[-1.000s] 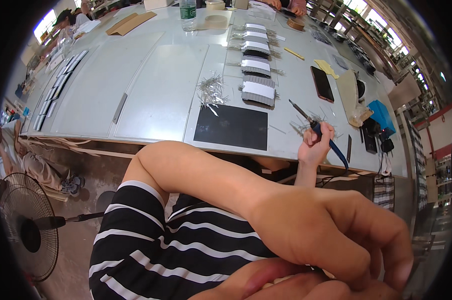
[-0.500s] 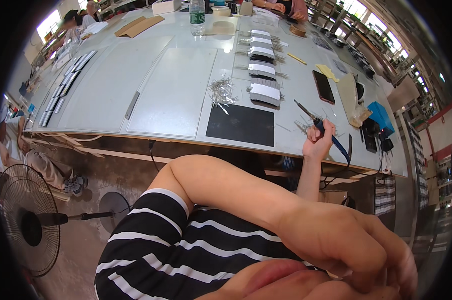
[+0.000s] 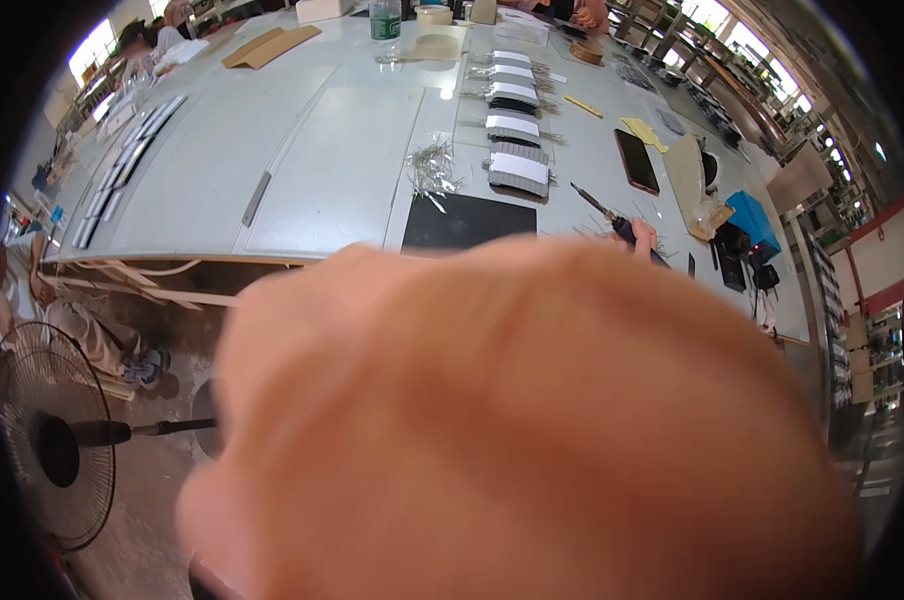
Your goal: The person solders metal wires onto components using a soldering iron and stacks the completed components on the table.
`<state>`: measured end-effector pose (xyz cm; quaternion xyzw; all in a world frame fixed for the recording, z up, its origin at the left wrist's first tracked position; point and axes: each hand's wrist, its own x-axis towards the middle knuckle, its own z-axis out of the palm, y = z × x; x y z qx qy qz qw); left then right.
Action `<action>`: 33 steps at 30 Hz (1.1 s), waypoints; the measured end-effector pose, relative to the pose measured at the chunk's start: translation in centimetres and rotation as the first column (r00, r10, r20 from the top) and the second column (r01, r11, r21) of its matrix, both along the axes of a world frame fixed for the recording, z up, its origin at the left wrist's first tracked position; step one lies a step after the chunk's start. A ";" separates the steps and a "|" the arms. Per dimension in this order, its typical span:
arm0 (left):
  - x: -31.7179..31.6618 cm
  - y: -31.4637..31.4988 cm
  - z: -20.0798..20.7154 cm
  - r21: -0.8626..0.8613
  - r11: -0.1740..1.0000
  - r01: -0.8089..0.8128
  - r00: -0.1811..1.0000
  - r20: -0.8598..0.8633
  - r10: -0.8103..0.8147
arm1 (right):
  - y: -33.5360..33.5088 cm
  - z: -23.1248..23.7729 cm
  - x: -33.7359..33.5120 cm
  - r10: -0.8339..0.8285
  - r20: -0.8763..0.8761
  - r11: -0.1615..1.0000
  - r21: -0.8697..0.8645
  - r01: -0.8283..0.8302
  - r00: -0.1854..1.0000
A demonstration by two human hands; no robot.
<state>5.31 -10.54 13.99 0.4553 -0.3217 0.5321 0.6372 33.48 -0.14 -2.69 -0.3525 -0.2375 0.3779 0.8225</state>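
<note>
My left hand (image 3: pixel 532 430) looms very large and blurred right in front of the view, covering the lower middle. Its fingers cannot be made out. Beyond it, my right hand (image 3: pixel 646 238) grips a soldering iron (image 3: pixel 602 210) by its dark blue handle, with the metal tip pointing up and left over the table. Only part of the right hand shows past the left one. A black mat (image 3: pixel 469 220) lies left of the iron, partly covered. Behind the mat sit a loose heap of silvery wire pieces (image 3: pixel 434 170) and a row of grey ribbed bundles (image 3: pixel 519 168) wrapped in white.
A phone (image 3: pixel 636 162), a yellow pencil-like stick (image 3: pixel 583 106) and a blue box (image 3: pixel 752 226) lie on the right. A bottle (image 3: pixel 385 30) and cardboard (image 3: pixel 272 46) stand farther back. A fan (image 3: pixel 57 445) is at lower left. Other people sit around the table.
My left hand has swung from the lower right to the middle, close up, and now hides my arms and the table's front edge. My right hand still holds the soldering iron.
</note>
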 end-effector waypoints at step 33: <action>-13.7 12.7 -14.4 0.905 -0.133 -0.404 -0.633 -0.171 0.755 | -3.0 0.0 0.1 -0.058 -0.001 0.989 0.135 0.058 0.998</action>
